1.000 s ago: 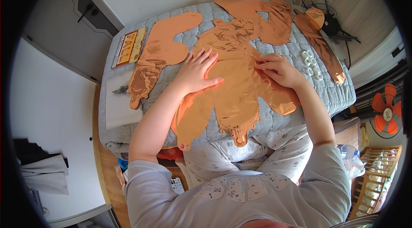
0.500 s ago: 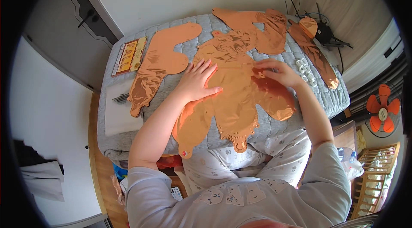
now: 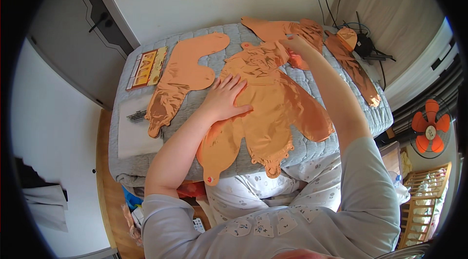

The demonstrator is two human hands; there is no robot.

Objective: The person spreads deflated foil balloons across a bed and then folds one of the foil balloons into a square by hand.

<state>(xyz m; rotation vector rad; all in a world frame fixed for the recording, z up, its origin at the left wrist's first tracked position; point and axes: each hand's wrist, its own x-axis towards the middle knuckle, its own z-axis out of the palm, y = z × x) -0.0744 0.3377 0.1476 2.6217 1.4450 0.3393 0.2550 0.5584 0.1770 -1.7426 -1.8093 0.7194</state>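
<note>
A large flat copper-coloured foil balloon [image 3: 263, 108] lies in front of me on a grey quilted bed, its near lobes reaching my lap. My left hand [image 3: 226, 98] rests flat on its left side, fingers spread. My right hand [image 3: 296, 43] reaches to the far right part of the same balloon and touches the foil there; its fingers are mostly hidden. A second flat foil balloon [image 3: 183, 69] with rounded lobes lies to the left. Another foil piece [image 3: 273, 29] is spread at the far side, and a long narrow one [image 3: 353, 66] lies on the right.
The quilted bed [image 3: 187, 108] bears a printed packet [image 3: 146, 68] and a clear plastic sleeve [image 3: 139, 139] on the left. A black router [image 3: 368, 47] with cables stands at the far right corner. An orange-bladed fan [image 3: 430, 132] and a wooden rack [image 3: 424, 200] are at right.
My right hand has moved away from me, from the balloon's right middle to its far right part. The forearm now covers the small white rings. My left hand stays in place.
</note>
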